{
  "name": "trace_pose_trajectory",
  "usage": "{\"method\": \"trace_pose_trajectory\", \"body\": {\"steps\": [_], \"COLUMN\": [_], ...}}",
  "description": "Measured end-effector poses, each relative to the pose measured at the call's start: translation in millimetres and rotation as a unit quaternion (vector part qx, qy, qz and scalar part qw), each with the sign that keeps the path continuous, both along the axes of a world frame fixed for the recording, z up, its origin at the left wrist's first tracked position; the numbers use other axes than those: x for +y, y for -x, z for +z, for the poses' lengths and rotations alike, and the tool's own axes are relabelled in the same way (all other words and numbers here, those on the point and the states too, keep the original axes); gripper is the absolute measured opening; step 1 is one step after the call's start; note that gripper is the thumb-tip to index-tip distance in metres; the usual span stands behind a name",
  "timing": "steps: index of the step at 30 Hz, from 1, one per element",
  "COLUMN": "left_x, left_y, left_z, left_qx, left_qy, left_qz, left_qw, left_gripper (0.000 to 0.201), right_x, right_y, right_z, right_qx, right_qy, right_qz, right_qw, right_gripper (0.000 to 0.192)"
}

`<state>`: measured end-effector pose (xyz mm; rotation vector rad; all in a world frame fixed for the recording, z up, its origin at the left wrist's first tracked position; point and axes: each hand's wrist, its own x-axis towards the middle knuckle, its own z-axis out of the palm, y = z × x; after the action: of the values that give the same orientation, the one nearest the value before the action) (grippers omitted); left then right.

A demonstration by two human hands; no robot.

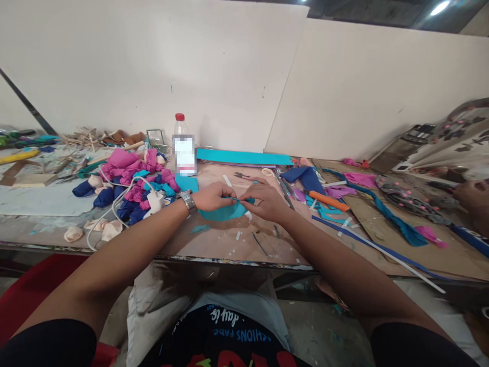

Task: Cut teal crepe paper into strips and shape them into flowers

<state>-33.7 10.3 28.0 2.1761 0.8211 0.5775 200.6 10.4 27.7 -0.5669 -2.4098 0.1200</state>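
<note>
My left hand (214, 197) and my right hand (265, 199) meet over the middle of the worktable (229, 244). Both pinch a piece of teal crepe paper (223, 211) that lies under my fingers. A metal watch (188, 201) sits on my left wrist. Just left of my left hand lies a heap of pink, teal and dark blue paper flowers (133, 186). A white cord (114, 209) runs through the heap.
A plastic bottle with a red cap (182, 145) stands behind my hands. A teal sheet (244, 157) lies by the wall. An orange-handled tool (328, 201), blue strips and pink scraps lie at the right. Another person's hand (476, 201) shows at the far right.
</note>
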Motion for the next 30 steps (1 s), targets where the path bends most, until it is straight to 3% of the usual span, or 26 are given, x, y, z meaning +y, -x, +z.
{"method": "trace_pose_trajectory", "body": {"steps": [6, 23, 30], "left_x": [0.1, -1.6, -6.2], "left_y": [-1.5, -6.7, -5.5], "left_z": [-1.0, -2.9, 0.5], "left_qx": [-0.018, -0.062, -0.030], "left_qy": [0.000, 0.007, -0.093], "left_qz": [0.004, 0.033, 0.032], "left_qw": [1.000, 0.997, 0.995], "left_gripper": [0.041, 0.033, 0.030], "right_x": [0.0, -1.1, -2.5], "right_y": [-0.3, -1.1, 3.0], "right_z": [0.8, 2.5, 0.4], "right_qx": [-0.010, -0.026, 0.001], "right_qy": [-0.065, -0.075, -0.031], "right_qz": [-0.004, -0.021, -0.037], "right_qw": [0.998, 0.997, 0.999], "right_gripper": [0.013, 0.011, 0.011]}}
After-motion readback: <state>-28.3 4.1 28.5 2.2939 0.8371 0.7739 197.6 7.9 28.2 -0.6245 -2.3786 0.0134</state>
